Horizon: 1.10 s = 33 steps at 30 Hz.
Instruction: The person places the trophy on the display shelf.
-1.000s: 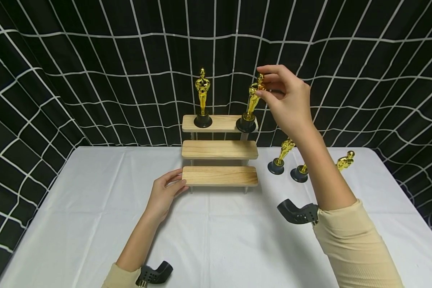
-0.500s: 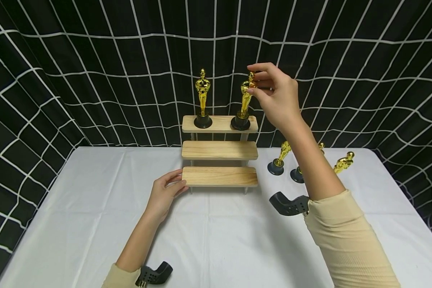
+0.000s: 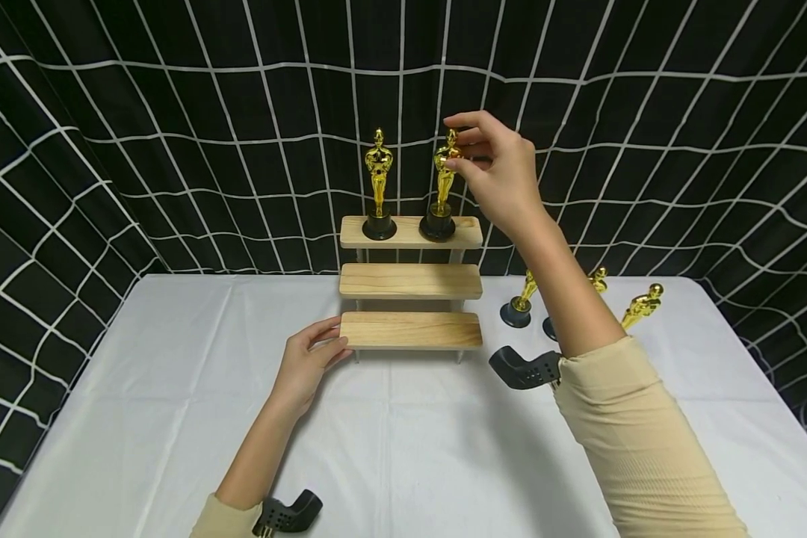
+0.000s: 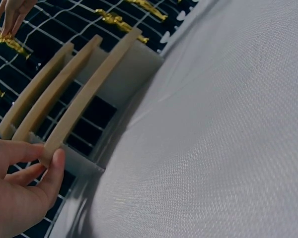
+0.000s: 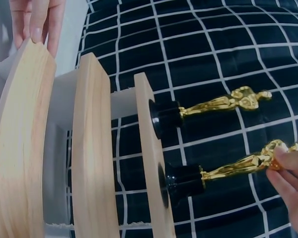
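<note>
A three-tier wooden stand (image 3: 410,280) sits on the white table (image 3: 175,388). One gold statuette (image 3: 379,183) on a black base is upright at the left of the top shelf. Beside it a second gold statuette (image 3: 440,187) rests its base on the same shelf, and my right hand (image 3: 459,146) pinches its head. In the right wrist view the pinched statuette (image 5: 228,168) lies below the free statuette (image 5: 213,104), with my right hand's fingertips (image 5: 290,171) on its head. My left hand (image 3: 336,336) grips the left end of the bottom shelf (image 4: 89,89), thumb in front.
Three more gold statuettes (image 3: 524,295) (image 3: 597,280) (image 3: 642,305) are on the table right of the stand, partly hidden by my right forearm. A black curtain with a white grid (image 3: 175,149) hangs close behind the stand.
My right hand has carried the second statuette leftward along the top shelf, from tilted at the right end to upright near the first. The left hand has not moved.
</note>
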{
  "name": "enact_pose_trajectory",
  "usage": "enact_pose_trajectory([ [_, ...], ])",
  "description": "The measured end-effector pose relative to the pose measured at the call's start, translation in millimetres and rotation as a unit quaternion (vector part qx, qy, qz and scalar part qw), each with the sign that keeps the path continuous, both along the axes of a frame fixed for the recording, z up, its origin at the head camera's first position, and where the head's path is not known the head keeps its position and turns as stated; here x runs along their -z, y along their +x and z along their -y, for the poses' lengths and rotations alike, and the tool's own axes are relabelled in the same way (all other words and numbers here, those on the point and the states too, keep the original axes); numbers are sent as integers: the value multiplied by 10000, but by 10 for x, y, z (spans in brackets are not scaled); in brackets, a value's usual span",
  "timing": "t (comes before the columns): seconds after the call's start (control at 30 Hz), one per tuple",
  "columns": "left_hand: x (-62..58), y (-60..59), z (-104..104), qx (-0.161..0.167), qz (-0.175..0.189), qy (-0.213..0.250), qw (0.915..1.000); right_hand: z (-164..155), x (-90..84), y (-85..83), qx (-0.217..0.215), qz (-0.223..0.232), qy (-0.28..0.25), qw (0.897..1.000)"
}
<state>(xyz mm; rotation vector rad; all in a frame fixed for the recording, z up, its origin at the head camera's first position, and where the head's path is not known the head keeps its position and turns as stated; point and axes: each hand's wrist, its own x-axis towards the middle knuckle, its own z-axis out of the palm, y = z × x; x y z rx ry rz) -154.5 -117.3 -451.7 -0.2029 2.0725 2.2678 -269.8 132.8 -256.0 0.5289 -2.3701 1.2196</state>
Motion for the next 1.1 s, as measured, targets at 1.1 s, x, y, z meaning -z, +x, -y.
enact_pose_trajectory([
  [1.1, 10, -11, 7, 41, 18, -86, 10000, -5, 32, -1, 16, 382, -179, 9991],
])
